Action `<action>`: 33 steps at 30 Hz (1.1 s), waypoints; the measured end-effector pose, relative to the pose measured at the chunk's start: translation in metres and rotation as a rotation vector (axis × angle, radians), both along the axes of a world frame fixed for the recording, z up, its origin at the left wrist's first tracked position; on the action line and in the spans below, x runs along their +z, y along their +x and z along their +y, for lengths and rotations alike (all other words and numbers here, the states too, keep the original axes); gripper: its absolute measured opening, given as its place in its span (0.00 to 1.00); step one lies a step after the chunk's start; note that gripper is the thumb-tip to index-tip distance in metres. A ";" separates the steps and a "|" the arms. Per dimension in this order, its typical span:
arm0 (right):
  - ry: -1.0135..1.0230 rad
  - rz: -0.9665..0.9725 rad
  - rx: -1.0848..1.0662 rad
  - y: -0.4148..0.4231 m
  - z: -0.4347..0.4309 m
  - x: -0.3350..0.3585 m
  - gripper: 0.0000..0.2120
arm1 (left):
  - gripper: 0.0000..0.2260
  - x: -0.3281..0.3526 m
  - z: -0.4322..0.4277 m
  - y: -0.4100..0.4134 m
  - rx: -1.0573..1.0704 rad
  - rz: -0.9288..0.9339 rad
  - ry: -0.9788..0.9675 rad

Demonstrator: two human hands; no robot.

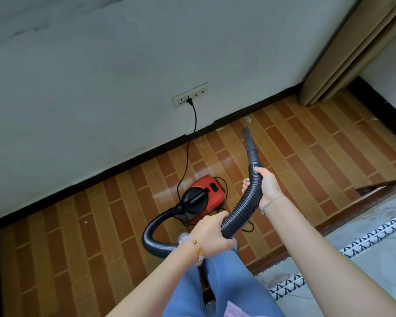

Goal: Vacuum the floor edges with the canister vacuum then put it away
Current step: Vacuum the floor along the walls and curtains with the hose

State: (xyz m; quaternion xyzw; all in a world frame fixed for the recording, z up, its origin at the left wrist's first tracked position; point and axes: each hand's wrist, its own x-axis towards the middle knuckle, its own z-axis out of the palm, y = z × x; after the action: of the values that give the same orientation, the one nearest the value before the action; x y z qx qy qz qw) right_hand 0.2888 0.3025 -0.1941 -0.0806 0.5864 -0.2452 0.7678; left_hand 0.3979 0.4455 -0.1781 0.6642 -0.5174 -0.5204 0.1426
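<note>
Left of centre, on the tiled floor near the baseboard (124,165): canister vacuum (204,197), corded to the wall socket (190,95). Wrapped round the ribbed hose (238,216) at mid-length: left hand (212,232). Farther right, clamped on the hose just behind the nozzle (249,143): right hand (267,186), tip apparently off the floor, aimed toward white scraps (248,120) by the baseboard. Probably edge-vacuuming in hand; next, lowering the tip to the wall line.
</note>
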 end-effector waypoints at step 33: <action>0.188 0.336 0.817 0.118 -0.233 -0.153 0.13 | 0.11 -0.098 -0.212 0.035 0.538 0.011 0.343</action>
State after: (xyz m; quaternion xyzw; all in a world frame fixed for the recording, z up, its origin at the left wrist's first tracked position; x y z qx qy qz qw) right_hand 0.4067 0.0692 -0.3475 -0.2741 0.6426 0.1490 0.6998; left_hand 0.4332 0.2334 -0.2762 0.7887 -0.2271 -0.5473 0.1642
